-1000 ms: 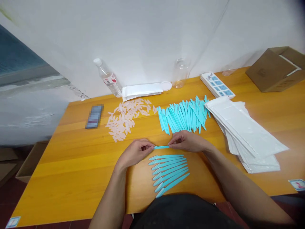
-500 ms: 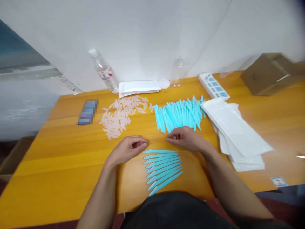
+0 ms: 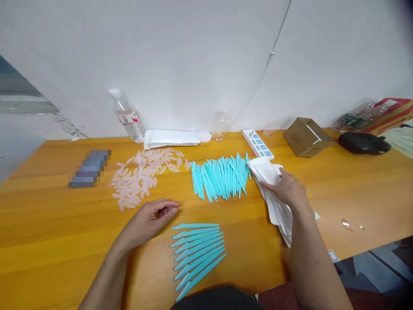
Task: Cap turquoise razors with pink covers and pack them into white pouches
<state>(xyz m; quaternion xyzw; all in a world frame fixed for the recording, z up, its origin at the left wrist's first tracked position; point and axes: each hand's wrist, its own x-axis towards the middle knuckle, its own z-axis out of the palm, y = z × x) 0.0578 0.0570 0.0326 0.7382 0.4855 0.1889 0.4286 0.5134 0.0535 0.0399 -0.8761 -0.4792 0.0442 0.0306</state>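
My right hand [image 3: 286, 188] lies on a stack of white plastic bags [image 3: 269, 172], its fingers closing on the top bag. My left hand [image 3: 151, 218] rests on the wooden table [image 3: 58, 232], fingers loosely curled, with nothing in it. Just right of it lies a neat row of several turquoise plastic sticks [image 3: 196, 252] near the front edge. A larger pile of the same turquoise sticks [image 3: 221, 175] lies behind, between the two hands. A heap of small pale pink caps [image 3: 142, 176] lies to the left of that pile.
Along the wall stand a water bottle [image 3: 126, 115], a folded white bag pack [image 3: 171, 137], a clear jar [image 3: 221, 125], a power strip [image 3: 257, 144] and a cardboard box [image 3: 306, 137]. A dark object [image 3: 363, 143] and coloured packaging [image 3: 377, 111] sit far right. A blurred flat item [image 3: 89, 168] lies left.
Both hands let go of the turquoise stick, which joined the row. My right hand moved right onto the white bags. The view swung to the right.
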